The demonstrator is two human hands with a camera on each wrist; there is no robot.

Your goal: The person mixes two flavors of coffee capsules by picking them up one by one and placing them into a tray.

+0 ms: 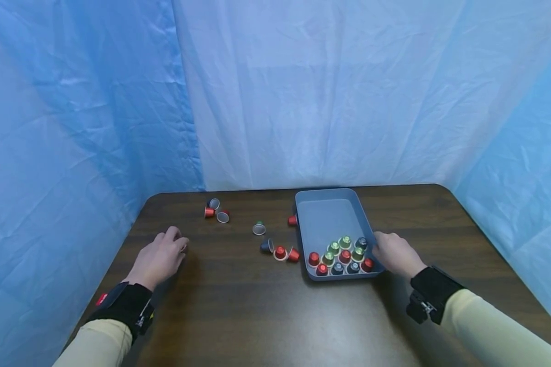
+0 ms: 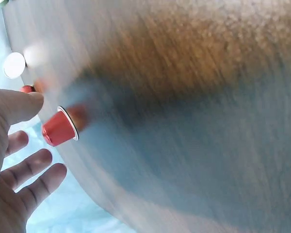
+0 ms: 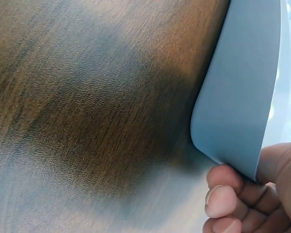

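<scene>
My left hand (image 1: 158, 257) is low over the left side of the table. In the left wrist view a red coffee capsule (image 2: 59, 128) stands rim-down on the table between its thumb and spread fingers (image 2: 42, 187), with a gap round it; the hand hides this capsule in the head view. My right hand (image 1: 397, 252) pinches the right wall of a grey-blue tray (image 1: 332, 201), thumb inside and curled fingers outside, as the right wrist view shows. Red, green and dark blue capsules (image 1: 345, 256) stand in rows in the near part of the tray.
Loose capsules lie left of the tray: a dark blue one (image 1: 267, 245), two red ones (image 1: 280, 252), and a green one (image 1: 259, 229) on its side. A red capsule (image 1: 292, 220) is against the tray's left wall. Further left is a small cluster (image 1: 209, 212). Blue sheets (image 1: 275, 92) enclose the table.
</scene>
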